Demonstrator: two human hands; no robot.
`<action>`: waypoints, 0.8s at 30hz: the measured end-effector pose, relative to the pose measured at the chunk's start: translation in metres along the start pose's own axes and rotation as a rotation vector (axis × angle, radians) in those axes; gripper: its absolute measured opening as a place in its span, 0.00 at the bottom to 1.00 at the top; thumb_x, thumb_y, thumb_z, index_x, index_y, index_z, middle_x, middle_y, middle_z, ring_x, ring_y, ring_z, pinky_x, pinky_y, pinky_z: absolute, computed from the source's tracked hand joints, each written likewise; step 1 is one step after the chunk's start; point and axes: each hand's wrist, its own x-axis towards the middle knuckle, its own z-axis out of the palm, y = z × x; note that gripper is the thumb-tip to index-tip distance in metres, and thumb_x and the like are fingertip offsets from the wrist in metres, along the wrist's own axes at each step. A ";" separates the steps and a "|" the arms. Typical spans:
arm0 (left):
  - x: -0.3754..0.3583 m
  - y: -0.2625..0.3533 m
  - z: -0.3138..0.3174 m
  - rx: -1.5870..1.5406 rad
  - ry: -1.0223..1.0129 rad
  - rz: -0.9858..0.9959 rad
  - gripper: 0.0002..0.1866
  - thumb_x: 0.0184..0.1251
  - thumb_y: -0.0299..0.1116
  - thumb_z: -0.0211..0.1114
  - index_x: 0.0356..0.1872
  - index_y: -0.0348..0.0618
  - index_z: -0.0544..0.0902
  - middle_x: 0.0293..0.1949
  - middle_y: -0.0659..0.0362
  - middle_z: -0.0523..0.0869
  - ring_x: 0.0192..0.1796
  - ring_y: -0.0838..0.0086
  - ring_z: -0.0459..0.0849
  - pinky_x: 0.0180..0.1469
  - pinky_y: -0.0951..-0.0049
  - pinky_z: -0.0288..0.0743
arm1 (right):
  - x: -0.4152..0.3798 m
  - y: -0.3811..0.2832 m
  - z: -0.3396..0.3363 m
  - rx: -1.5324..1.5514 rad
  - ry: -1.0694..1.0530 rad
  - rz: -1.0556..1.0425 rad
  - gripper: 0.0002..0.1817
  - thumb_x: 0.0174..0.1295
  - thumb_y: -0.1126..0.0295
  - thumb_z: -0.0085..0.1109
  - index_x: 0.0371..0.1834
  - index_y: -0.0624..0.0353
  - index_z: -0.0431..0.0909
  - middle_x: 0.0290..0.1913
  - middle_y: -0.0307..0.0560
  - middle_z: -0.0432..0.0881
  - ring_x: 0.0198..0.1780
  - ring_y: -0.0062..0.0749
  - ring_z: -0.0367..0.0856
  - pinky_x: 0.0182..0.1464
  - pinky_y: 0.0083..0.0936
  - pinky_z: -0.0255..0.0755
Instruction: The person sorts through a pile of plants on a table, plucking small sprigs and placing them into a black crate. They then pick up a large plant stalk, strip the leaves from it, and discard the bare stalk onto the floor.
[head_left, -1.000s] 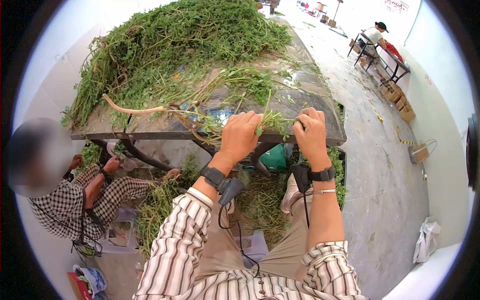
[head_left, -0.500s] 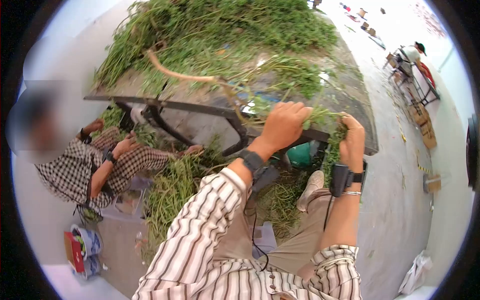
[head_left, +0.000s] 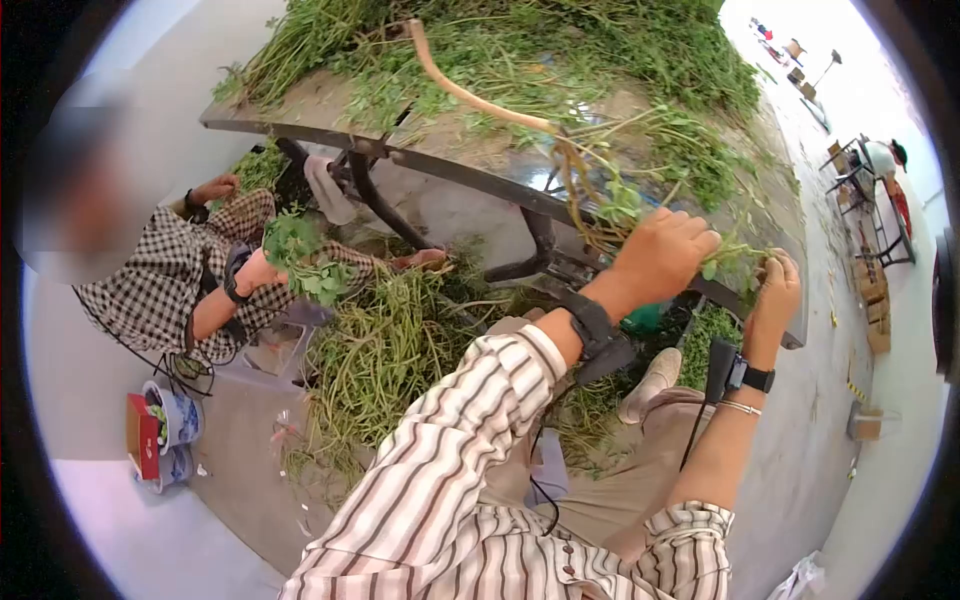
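Note:
My left hand [head_left: 668, 254] is closed round a bunch of leafy green stems [head_left: 615, 208] at the table's front edge; brown roots hang at the bunch's left side. Close to its right, my right hand [head_left: 777, 286] has its fingers pinched together on the leafy end of green stems [head_left: 735, 258]. A long pale stick [head_left: 470, 97] lies across the table, its near end by the roots. Behind both hands, a large heap of green plants [head_left: 560, 50] covers much of the tabletop [head_left: 480, 178].
At the left sits a person in checked clothes [head_left: 150, 270], holding a green bunch [head_left: 305, 255]. Piled stems [head_left: 385, 350] lie on the floor between us. Blue-white buckets [head_left: 178, 415] and a red box [head_left: 143, 435] stand lower left. Another person [head_left: 885, 160] is far right.
The view has swung, so the table appears farther right. Both hands stay near each other at the stems. The seated person now holds up a leafy bunch.

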 end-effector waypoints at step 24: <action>0.000 0.001 0.004 0.061 -0.010 -0.014 0.12 0.48 0.27 0.61 0.37 0.47 0.79 0.31 0.60 0.76 0.39 0.64 0.77 0.43 0.64 0.68 | -0.008 -0.022 -0.026 0.281 -0.037 0.166 0.07 0.68 0.69 0.44 0.41 0.59 0.72 0.25 0.35 0.70 0.20 0.15 0.62 0.20 0.15 0.60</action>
